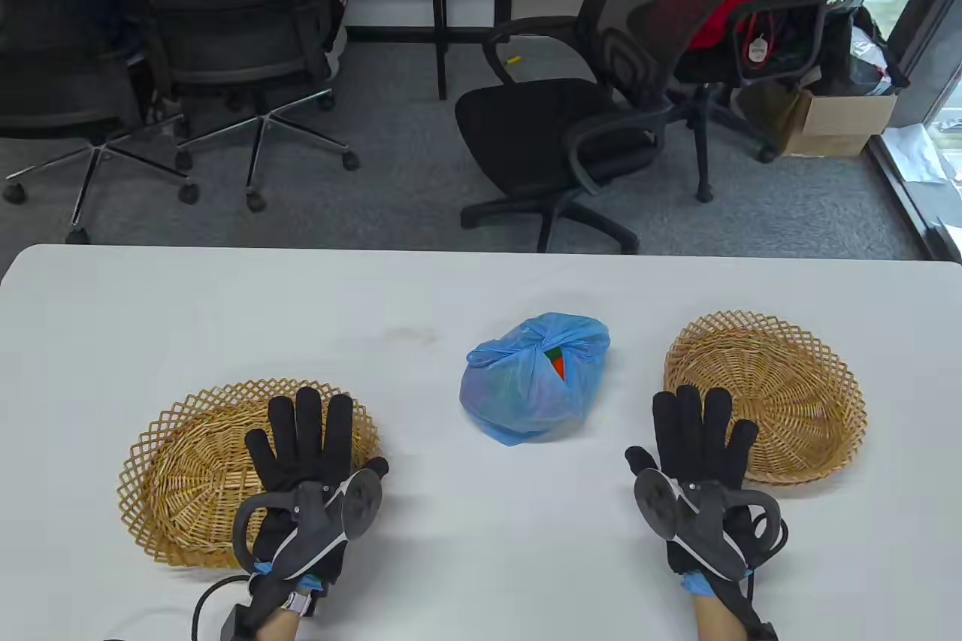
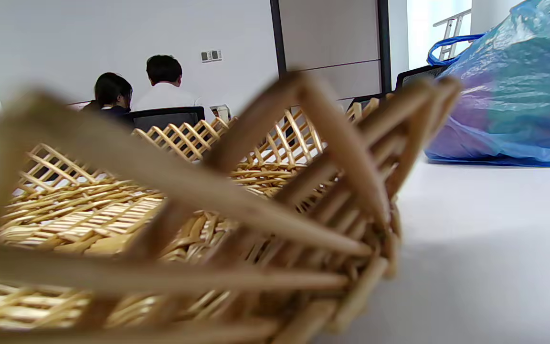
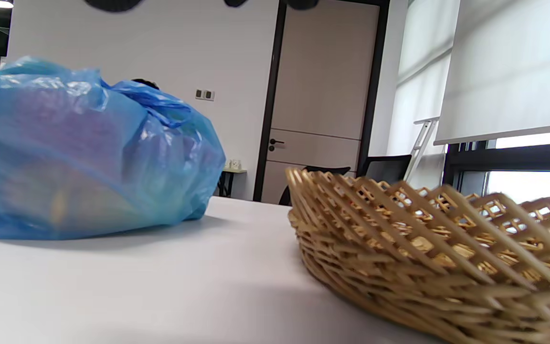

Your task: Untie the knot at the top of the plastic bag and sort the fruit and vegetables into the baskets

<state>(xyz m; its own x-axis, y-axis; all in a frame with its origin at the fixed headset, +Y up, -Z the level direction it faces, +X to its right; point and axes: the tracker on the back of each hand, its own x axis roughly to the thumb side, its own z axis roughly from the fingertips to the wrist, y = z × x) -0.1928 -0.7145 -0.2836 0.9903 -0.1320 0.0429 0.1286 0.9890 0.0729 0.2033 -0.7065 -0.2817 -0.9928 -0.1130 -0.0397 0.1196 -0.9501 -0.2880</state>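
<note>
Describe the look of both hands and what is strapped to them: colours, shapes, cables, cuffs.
The left hand and the right hand wear black fabric sensor gloves. On the back of each sits a grey and black tracker with a round disc face and a looped ring. A blue cuff edge shows at each wrist, with bare forearm below. A black cable curves away from the left wrist, which also carries a small black box.

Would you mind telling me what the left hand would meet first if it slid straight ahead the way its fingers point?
Probably the left basket: the left hand lies flat, its straight fingers already over the basket's near right rim and pointing away across the table. The blue bag sits off to its right, out of that line.
</note>
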